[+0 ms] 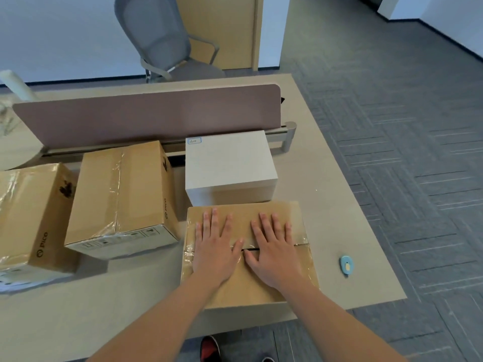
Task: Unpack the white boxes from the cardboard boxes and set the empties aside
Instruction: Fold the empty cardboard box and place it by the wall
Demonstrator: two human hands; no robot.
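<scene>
A cardboard box (243, 288) lies in front of me near the desk's front edge, its top flaps closed with a dark slit between them and torn clear tape at the sides. My left hand (215, 246) and my right hand (274, 246) lie flat on its top, fingers straight and spread, thumbs near the slit. Just behind it stands a white box (230, 163) with a small label on its far left corner. Two taped cardboard boxes sit to the left, one in the middle (120, 197) and one at the left edge (28, 215).
A small light-blue cutter (346, 265) lies on the desk (339, 210) to the right of the box. A brown divider panel (146, 113) runs along the desk's back. A grey chair (162, 40) stands beyond. The desk's right edge drops to grey carpet.
</scene>
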